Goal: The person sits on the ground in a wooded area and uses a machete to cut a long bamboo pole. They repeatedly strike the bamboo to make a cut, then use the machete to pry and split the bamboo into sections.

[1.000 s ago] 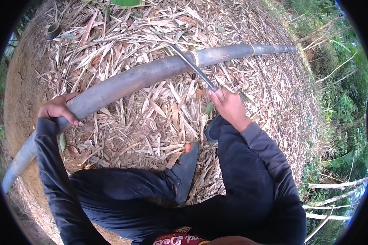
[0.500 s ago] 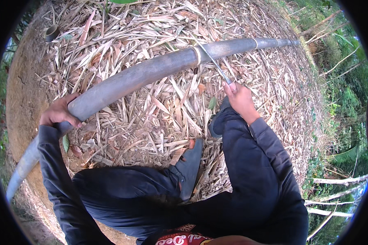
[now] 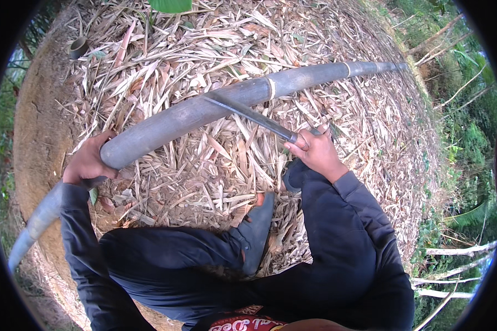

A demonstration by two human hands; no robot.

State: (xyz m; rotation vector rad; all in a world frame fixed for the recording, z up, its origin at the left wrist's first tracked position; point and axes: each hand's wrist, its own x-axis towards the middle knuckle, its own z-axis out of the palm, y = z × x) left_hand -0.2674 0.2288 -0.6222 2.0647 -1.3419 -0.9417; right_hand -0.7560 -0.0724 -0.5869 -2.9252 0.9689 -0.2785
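A long grey bamboo pole (image 3: 168, 122) runs from near my left hand to the far right, with pale rings at its joints. My left hand (image 3: 87, 159) is wrapped round the pole's near left part. More bamboo (image 3: 41, 212) shows beyond my wrist at the lower left; the hand hides whether the two are joined. In my closed right hand (image 3: 318, 154) is the handle of a machete (image 3: 254, 116). Its blade points up and left, and its tip overlaps the pole left of the ringed joint. Whether the blade touches the bamboo I cannot tell.
Dry bamboo leaves (image 3: 215, 47) cover the ground, with bare soil (image 3: 38, 121) at the left. A short hollow bamboo piece (image 3: 78, 48) lies at the far left. My shoe (image 3: 258, 234) rests on the leaves. Branches (image 3: 453, 276) and green plants stand at the right.
The machete has swung left and turned, its blade now lying flatter and across the pole nearer my left hand. My left hand keeps its hold on the bamboo.
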